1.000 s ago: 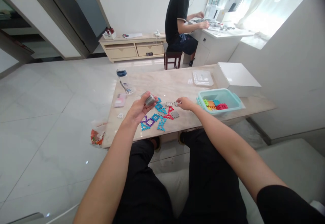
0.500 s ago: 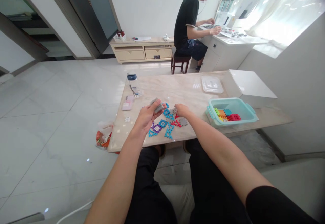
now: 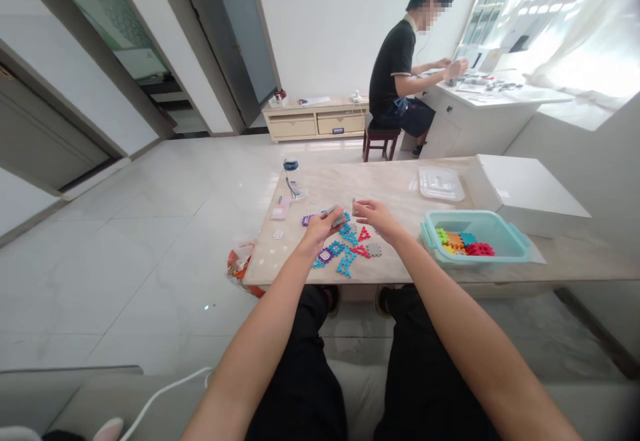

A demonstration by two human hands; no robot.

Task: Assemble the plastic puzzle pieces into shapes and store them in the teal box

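Gray piece (image 3: pixel 355 206): now lifted off the table (image 3: pixel 390 184), just right of the gray stack (image 3: pixel 335 214), so out of the loose spread | right hand (image 3: pixel 376 217): fingertips pinching it | left hand (image 3: pixel 319 231): fingers gripping stack

PLACE: home, living room | low cabinet (image 3: pixel 296 126) | stool (image 3: pixel 383 133) | sheer curtain (image 3: pixel 575 54)

Lettering: none legible in view. Clear bottle (image 3: pixel 300 178): small marking (image 3: pixel 296 188) on its side, too small and blurred to read.
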